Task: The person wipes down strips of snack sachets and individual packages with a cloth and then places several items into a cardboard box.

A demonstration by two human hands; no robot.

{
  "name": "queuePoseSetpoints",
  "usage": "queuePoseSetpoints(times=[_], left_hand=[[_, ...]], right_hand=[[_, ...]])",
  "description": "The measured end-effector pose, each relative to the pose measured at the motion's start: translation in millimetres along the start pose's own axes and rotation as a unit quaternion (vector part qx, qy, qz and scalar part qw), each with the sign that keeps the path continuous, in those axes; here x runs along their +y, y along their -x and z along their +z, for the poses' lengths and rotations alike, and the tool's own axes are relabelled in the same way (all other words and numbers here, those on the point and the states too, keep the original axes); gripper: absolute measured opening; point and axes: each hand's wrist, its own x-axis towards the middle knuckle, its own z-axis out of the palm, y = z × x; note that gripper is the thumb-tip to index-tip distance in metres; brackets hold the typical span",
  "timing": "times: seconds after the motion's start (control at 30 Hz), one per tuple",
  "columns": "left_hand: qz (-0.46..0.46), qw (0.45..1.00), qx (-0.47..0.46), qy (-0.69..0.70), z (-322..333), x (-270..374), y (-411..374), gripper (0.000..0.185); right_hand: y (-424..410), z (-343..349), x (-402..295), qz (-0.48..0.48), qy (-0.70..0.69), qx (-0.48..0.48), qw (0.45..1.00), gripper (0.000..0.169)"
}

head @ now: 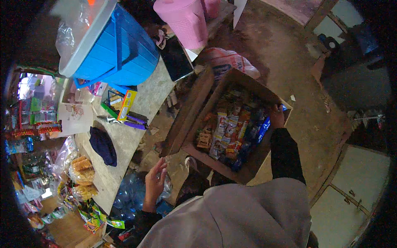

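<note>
A deep brown open box [214, 161] sits low in front of me, with a flap or side panel [183, 121] along its left. Inside lie rows of packaged snacks [229, 127], with blue packets [263, 130] along the right side. My right hand [277, 116] is at the box's right inner edge, its fingers curled beside a bit of blue wrapping. Whether it grips the wrapping or the rim is hidden. My left hand [156, 179] is raised left of the box, fingers loosely apart and holding nothing. A clear plastic item shows behind it.
A table [127, 136] on the left bears a blue bucket [118, 52], a smartphone [176, 59], a dark cloth [103, 145], scissors [135, 121] and bagged snacks [82, 173]. A pink lidded jug [186, 24] stands beyond. A printed plastic bag [232, 60] lies behind the box.
</note>
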Motion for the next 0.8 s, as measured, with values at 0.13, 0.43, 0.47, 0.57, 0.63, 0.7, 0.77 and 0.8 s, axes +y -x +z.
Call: queuePoseSetpoints(times=[0.13, 0.43, 0.47, 0.57, 0.63, 0.7, 0.77, 0.8], left_hand=[[-0.001, 1.000, 0.009, 0.004, 2.8, 4.0, -0.4, 0.039], [-0.003, 1.000, -0.007, 0.011, 5.5, 11.6, -18.7, 0.039], [0.000, 1.000, -0.002, 0.010, 4.5, 11.7, -17.2, 0.039], [0.017, 1.000, 0.007, 0.007, -1.2, 11.5, -16.0, 0.040], [0.012, 1.000, 0.016, 0.023, -6.4, 9.5, -9.6, 0.041], [-0.003, 0.998, 0.031, 0.052, -12.8, 11.4, -3.2, 0.040], [0.033, 0.996, 0.055, 0.055, -18.4, 5.7, 0.4, 0.039], [0.019, 0.996, 0.055, 0.061, -21.1, 3.9, 6.4, 0.039]], right_hand=[[1.0, 9.4, -1.6, 0.104, -0.069, -0.077, 0.989, 0.032], [20.6, -0.1, -61.6, 0.203, -0.216, -0.092, 0.951, 0.032], [20.7, -5.9, -70.4, 0.201, -0.230, -0.089, 0.948, 0.032], [23.3, -15.8, -88.8, 0.200, -0.263, -0.072, 0.941, 0.032], [26.2, -21.7, -99.4, 0.194, -0.276, -0.054, 0.940, 0.032], [31.4, -30.3, -109.6, 0.189, -0.290, -0.031, 0.938, 0.033], [31.1, -33.6, -112.7, 0.184, -0.301, 0.002, 0.936, 0.033], [28.4, -39.7, -113.4, 0.181, -0.305, 0.024, 0.935, 0.033]])
